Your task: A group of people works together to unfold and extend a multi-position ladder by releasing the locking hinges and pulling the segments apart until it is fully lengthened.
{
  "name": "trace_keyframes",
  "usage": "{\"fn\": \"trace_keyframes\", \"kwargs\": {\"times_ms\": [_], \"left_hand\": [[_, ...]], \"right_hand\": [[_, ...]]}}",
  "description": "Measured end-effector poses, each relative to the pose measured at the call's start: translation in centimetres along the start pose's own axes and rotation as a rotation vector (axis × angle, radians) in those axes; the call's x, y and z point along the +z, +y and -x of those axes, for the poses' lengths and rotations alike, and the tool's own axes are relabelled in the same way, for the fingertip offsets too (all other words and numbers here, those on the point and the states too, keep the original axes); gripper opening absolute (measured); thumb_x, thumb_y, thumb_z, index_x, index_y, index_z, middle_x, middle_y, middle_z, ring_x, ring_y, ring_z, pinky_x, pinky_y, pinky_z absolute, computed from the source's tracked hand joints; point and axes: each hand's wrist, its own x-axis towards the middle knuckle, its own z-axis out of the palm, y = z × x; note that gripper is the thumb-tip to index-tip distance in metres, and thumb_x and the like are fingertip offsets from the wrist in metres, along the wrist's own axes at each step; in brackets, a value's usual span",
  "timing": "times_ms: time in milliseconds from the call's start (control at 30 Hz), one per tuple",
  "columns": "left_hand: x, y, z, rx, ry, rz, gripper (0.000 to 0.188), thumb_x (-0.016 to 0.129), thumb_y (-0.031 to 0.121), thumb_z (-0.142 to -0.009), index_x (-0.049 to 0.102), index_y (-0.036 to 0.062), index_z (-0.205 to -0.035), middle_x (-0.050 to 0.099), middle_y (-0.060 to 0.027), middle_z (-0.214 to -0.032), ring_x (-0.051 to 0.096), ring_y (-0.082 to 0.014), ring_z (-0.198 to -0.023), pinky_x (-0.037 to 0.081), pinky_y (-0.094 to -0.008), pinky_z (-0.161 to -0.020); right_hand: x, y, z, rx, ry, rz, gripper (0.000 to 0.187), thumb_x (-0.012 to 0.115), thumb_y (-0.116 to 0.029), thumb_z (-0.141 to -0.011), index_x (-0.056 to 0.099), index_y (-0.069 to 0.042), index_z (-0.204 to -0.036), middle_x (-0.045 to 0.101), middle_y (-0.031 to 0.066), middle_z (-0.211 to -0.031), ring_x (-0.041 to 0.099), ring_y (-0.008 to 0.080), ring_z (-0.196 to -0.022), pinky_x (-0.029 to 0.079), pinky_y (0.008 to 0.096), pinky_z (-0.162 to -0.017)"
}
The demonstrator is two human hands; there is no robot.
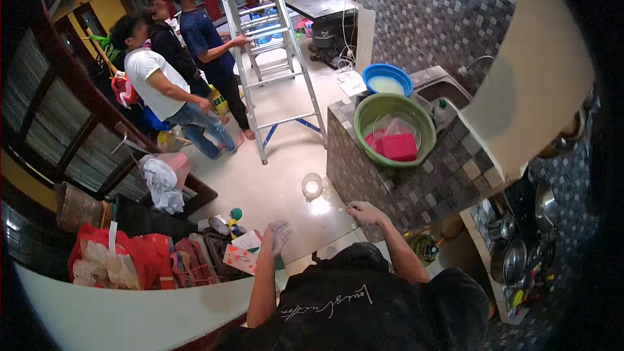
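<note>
Pale glossy floor (283, 179) spreads through the middle of the frame, with a round tub (306, 182) standing near centre. Lower down, the left hand (277, 236) is open and empty; the right hand (365, 213) is loosely curled, nothing visible in it, near the mosaic-tiled surface (422, 198) at right.

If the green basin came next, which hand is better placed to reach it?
Probably the right hand: it is nearer the tiled counter bearing the green basin. The left hand is farther over, toward the red bag.
</note>
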Motion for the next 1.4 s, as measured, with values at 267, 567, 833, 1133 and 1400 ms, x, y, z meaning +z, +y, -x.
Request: {"fn": "trace_keyframes", "kwargs": {"times_ms": [267,567,833,1133,1400], "left_hand": [[3.4,3.2,-6.1,-0.072,-0.072,-0.107,0.055,0.043,0.041,-0.090,0.046,0.0019,-0.129,0.052,-0.0112,-0.128,0.053,-0.0261,-0.107,0.041,-0.0340,-0.090],[-0.2,7.9,-18.7,-0.223,0.030,-0.144,0.050,0.043,0.039,-0.090,0.048,0.0044,-0.125,0.058,-0.0098,-0.120,0.057,-0.0257,-0.101,0.044,-0.0335,-0.080],[-8.9,16.9,-30.4,-0.390,0.394,-0.301,0.042,0.045,0.037,-0.089,0.050,0.0078,-0.119,0.059,-0.0081,-0.118,0.060,-0.0257,-0.093,0.046,-0.0351,-0.075],[-11.8,25.1,-37.2,-0.354,0.313,-0.292,0.037,0.043,0.034,-0.091,0.051,0.0089,-0.116,0.061,-0.0072,-0.114,0.061,-0.0249,-0.093,0.046,-0.0341,-0.077],[-9.3,33.0,-43.0,-0.230,0.269,-0.263,0.038,0.046,0.031,-0.091,0.048,0.0052,-0.119,0.058,-0.0100,-0.116,0.060,-0.0251,-0.092,0.048,-0.0277,-0.065]], "right_hand": [[-2.7,-0.9,-2.0,-0.016,0.008,-0.058,0.031,0.053,-0.028,-0.091,0.061,-0.001,-0.106,0.065,0.0123,-0.088,0.061,0.0207,-0.083,0.047,0.0328,-0.075],[-4.9,-2.3,-7.6,-0.007,0.013,-0.127,0.029,0.055,-0.026,-0.091,0.061,-0.002,-0.106,0.065,0.0107,-0.094,0.061,0.0185,-0.085,0.047,0.0316,-0.077],[-8.2,-7.1,-20.2,0.026,0.083,-0.148,0.029,0.056,-0.026,-0.091,0.061,-0.003,-0.107,0.065,0.0103,-0.095,0.060,0.0189,-0.088,0.047,0.0325,-0.080],[-12.6,-14.2,-31.8,-0.036,0.228,-0.158,0.025,0.055,-0.023,-0.092,0.061,-0.001,-0.103,0.065,0.0127,-0.094,0.061,0.0209,-0.085,0.047,0.0321,-0.079],[-20.1,-16.4,-47.4,-0.157,0.256,-0.058,0.026,0.057,-0.027,-0.090,0.062,-0.003,-0.100,0.064,0.0081,-0.086,0.059,0.0158,-0.079,0.048,0.0305,-0.072]]}}
